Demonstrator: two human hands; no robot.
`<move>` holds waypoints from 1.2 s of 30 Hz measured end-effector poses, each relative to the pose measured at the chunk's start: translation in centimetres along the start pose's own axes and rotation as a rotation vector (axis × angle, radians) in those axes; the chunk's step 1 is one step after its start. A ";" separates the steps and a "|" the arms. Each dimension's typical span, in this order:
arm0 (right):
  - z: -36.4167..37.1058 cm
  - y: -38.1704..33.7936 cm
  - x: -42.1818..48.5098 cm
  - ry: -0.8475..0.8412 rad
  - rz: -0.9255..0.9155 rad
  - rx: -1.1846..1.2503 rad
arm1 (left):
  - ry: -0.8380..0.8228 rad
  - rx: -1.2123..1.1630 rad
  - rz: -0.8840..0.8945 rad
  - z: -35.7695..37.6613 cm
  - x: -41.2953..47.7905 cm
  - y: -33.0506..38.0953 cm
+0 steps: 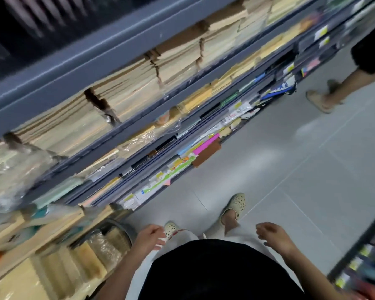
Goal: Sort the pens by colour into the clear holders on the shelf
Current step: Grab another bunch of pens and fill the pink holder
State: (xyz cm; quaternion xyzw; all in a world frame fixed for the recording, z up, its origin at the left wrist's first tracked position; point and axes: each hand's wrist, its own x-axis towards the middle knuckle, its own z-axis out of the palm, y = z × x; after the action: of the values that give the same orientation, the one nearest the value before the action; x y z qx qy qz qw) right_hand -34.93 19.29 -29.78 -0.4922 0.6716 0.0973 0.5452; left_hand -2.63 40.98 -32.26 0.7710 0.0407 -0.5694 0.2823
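Grey shelf (95, 55) packed with paper stacks (128, 83), left grip (151, 236) and right grip (271, 234) loosely curled, tiled floor (290, 159)

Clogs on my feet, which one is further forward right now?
The right clog, wholly in view out on the grey floor. The left clog is back near the body, partly covered by the left hand.

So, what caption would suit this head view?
Left hand and right hand hang empty in a shop aisle beside paper-stacked shelves.

Matt grey metal shelf (108, 55) w/ paper stacks (126, 87), some in glossy plastic wrap (11, 169); smooth tile floor (290, 159).
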 end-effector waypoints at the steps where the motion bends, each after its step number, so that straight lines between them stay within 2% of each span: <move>1: -1.1 0.1 0.5 0.010 -0.006 0.009 | -0.007 0.037 0.003 1.1 0.1 0.9; 8: -11.7 -2.3 5.7 0.031 -0.142 -0.051 | 0.020 0.131 0.136 10.4 -0.1 9.7; 14: -22.1 -8.5 9.0 0.046 -0.354 -0.101 | -0.009 0.096 0.365 16.8 -1.3 20.6; 17: -26.0 -14.1 8.9 0.066 -0.472 -0.070 | 0.015 0.088 0.501 18.3 -3.3 26.9; 21: -30.3 -24.5 8.5 0.147 -0.732 -0.095 | 0.070 0.061 0.721 19.3 -7.7 36.5; 26: -34.4 -38.5 8.2 0.331 -1.129 -0.194 | 0.208 0.106 1.080 19.2 -13.8 48.8; 30: -36.4 -47.4 8.7 0.417 -1.418 -0.330 | 0.360 0.127 1.348 19.0 -16.7 58.0; 33: -36.7 -52.5 9.2 0.514 -1.565 -0.391 | 0.486 0.188 1.417 18.0 -15.7 64.7; 36: -36.2 -56.3 9.8 0.571 -1.629 -0.438 | 0.586 0.297 1.312 16.5 -12.5 70.8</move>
State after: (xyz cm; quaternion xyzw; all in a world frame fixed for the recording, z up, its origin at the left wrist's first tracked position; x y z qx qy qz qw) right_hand -14.01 -38.25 -1.07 -0.9156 0.1899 -0.3207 0.1507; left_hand 6.12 -22.98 3.34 0.7876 -0.4330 -0.0534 0.4351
